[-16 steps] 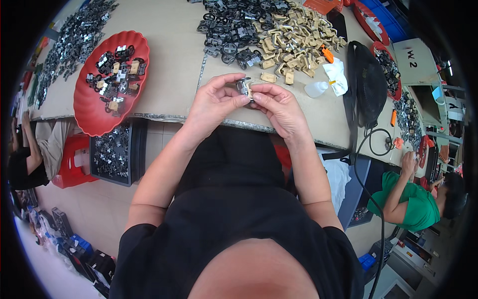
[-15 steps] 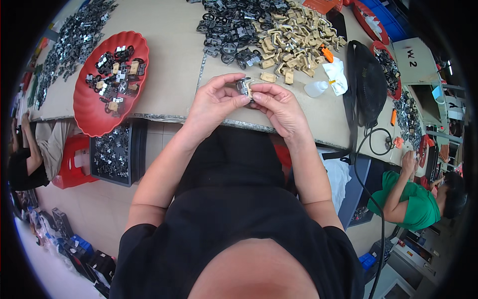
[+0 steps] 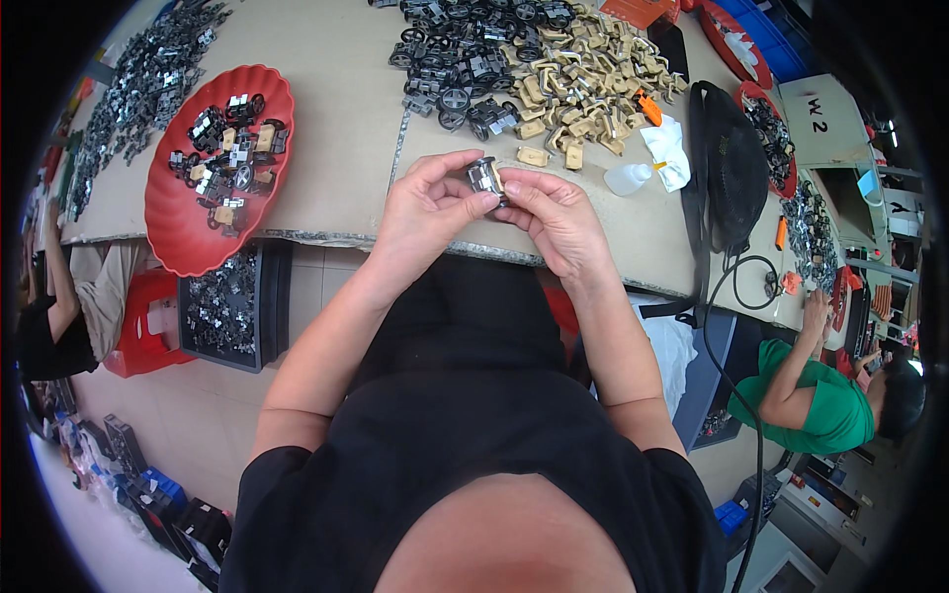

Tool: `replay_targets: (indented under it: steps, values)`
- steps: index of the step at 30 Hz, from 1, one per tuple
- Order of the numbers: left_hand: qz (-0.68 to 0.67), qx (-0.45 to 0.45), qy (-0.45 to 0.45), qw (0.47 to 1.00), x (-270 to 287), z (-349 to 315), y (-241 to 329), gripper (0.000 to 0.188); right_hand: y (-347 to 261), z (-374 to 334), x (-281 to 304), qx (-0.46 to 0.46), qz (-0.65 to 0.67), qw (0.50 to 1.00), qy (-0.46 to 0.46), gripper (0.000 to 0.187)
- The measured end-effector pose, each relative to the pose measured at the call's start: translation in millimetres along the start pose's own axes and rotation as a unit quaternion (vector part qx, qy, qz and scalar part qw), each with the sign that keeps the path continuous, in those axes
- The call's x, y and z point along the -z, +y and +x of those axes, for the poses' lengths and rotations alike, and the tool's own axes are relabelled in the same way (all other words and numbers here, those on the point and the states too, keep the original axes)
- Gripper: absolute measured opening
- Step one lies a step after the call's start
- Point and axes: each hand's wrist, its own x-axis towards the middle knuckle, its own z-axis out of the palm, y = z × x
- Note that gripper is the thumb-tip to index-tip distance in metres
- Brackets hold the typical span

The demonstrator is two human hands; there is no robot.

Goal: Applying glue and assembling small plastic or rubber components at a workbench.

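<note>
Over the table's front edge, my left hand [image 3: 421, 210] pinches a small black-and-silver wheeled part [image 3: 483, 177] between thumb and fingers. My right hand [image 3: 560, 212] closes on the part's right side, where a tan piece [image 3: 496, 180] shows; the fingertips partly hide it. Straight ahead lie a heap of black wheeled parts [image 3: 457, 61] and, joined to its right side, a heap of tan pieces [image 3: 578, 84]. Two loose tan pieces [image 3: 533, 156] are nearest my hands.
A red scalloped tray [image 3: 163, 198] holding combined parts overhangs the table edge at left. To the right are a small white bottle [image 3: 627, 179], white tissue [image 3: 668, 148], a black bag [image 3: 727, 163] and a cable. A person in green [image 3: 806, 395] works at far right.
The part has turned slightly in my fingers, showing more of its silver side. Both hands stay in nearly the same place.
</note>
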Motion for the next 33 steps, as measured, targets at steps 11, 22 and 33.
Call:
replay_targets:
  steps: [11, 22, 33]
  values:
    - [0.036, -0.021, 0.025, 0.999, -2, 0, -2, 0.04, -1, -2, -5, 0.021, -0.077, 0.997, 0.02, 0.017]
    - [0.016, -0.005, 0.009, 1.0, 2, 0, -1, 0.041, -2, -3, -10, 0.021, -0.088, 0.996, 0.021, 0.017]
    - [0.001, 0.018, 0.018, 1.0, 1, -1, -2, 0.042, 4, -4, -9, 0.047, -0.074, 0.996, 0.029, 0.016]
